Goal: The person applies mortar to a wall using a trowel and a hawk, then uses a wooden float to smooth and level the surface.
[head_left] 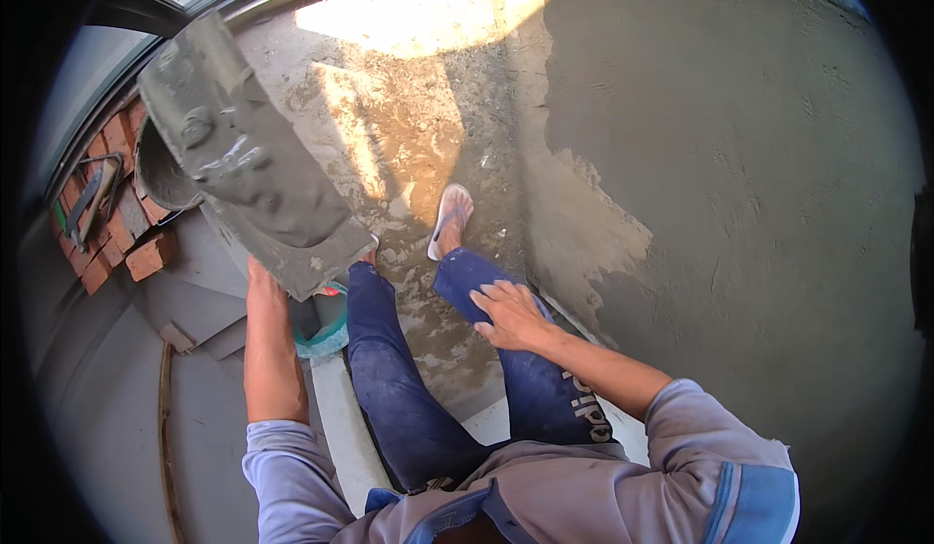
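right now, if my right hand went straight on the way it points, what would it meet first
Your right hand, resting on the right trouser leg, points forward and left; past that leg, the mortar-covered board probably comes first, though depth is unclear.

Grey mortar (258, 169); navy trousers (389, 364); orange-red bricks (151, 255); teal tub (328, 343).

Mortar board (313, 270): long, roughly rectangular, grey, its face smeared nearly all over
Board's pose: raised at the person's left, long side slanting from far left to near right
Wet mortar (261, 169): grey, heaped unevenly along the board, shiny in patches near the middle
Mortar's surface: a rounded lump toward the far end, thinner smears at the near end
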Demonstrator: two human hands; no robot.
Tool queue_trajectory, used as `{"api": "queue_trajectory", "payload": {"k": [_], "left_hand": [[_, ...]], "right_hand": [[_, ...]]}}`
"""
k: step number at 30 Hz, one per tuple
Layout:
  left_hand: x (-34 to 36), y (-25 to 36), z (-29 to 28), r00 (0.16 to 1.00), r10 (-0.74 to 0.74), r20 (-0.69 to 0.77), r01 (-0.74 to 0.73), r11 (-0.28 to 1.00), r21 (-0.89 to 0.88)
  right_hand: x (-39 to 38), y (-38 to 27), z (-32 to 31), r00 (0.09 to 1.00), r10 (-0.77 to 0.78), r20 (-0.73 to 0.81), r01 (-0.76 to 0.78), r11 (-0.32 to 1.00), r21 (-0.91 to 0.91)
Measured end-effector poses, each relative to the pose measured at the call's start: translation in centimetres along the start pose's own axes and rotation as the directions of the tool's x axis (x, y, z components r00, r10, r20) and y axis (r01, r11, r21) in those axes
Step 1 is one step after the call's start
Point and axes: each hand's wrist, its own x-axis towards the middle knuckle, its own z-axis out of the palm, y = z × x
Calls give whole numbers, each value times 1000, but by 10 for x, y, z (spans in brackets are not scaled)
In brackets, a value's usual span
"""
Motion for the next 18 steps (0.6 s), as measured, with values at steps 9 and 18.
{"api": "queue_trajectory", "payload": {"k": [9, 18], "left_hand": [[-21, -227, 87, 961, -245, 130, 239, 969, 58], [-6, -459, 107, 911, -333, 243, 336, 941, 31]], "right_hand": [[-97, 105, 158, 908, 371, 195, -396, 911, 113], [-111, 196, 221, 949, 315, 12, -313, 933, 176]]}}
